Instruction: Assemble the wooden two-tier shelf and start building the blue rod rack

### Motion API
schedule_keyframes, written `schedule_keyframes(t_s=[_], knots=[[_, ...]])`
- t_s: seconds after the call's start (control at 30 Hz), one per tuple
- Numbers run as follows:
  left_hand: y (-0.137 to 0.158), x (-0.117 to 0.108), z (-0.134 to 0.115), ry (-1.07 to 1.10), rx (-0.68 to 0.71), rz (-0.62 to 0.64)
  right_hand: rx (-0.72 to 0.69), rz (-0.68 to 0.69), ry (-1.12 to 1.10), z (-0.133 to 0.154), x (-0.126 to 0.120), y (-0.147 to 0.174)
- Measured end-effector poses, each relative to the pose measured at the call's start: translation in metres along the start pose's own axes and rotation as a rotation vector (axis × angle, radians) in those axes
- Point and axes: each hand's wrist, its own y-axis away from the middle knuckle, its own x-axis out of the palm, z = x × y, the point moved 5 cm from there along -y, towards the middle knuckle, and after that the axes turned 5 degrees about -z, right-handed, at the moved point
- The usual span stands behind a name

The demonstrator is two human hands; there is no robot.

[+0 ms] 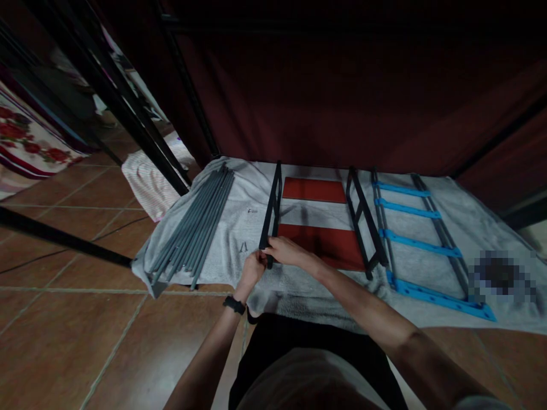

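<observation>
Both of my hands meet at the near end of a black metal frame [273, 208], which stands on the grey cloth. My left hand [254, 269] is closed in a pinch against the frame's lower corner; whatever lies between its fingertips is too small to make out. My right hand [285, 250] reaches over from the right with its fingers curled around the same end of the frame. Beside it are a red panel [320, 245] and, farther back, a second red panel [314, 189]. A matching black frame [365, 219] stands on the panels' right side.
Grey tubes [200, 222] lie bundled at left on the cloth [252, 176]. Small screws [243, 247] and a small hardware piece [252, 211] sit between tubes and frame. To the right are blue crossbars [421, 243] on dark rails. Black posts [111, 97] rise at left.
</observation>
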Motion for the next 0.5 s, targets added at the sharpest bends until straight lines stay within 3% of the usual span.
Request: schedule_keyframes(t_s=[0.2, 0.5], knots=[[0.0036, -0.0023, -0.0013, -0.033, 0.075, -0.022, 0.011, 0.001, 0.009, -0.0031, -0.0004, 0.0005], [-0.0021, -0.002, -0.0031, -0.088, -0.019, 0.008, -0.007, 0.019, 0.014, -0.0008, -0.003, 0.0026]])
